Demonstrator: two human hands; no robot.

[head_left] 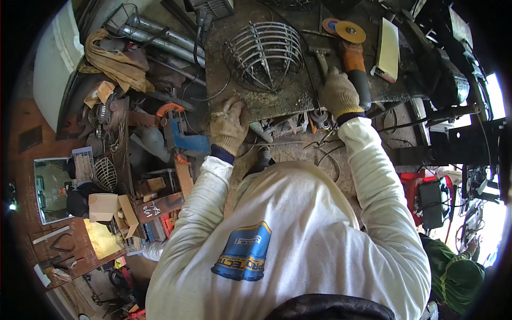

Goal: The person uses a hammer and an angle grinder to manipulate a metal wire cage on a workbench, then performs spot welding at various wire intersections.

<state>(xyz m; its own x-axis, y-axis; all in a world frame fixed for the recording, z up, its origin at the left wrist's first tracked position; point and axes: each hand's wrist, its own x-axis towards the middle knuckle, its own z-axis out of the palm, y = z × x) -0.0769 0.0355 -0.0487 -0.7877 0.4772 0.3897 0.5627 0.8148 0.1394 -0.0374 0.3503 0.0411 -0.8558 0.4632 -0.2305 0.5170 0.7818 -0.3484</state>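
A domed cage of bent metal rods rests on the dark worktable, between and beyond my gloved hands. My right hand is closed round the handle of a hammer, its head pointing away from me. Right beside that hand lies an angle grinder with a yellow-orange disc. At the table's near left edge is my left hand, its fingers curled in; whatever they may hold is hidden.
A pale oblong box lies right of the grinder. Metal tubes and a blue clamp-like tool crowd the left. Cables and scrap lie under the table edge. A person in green is at the lower right.
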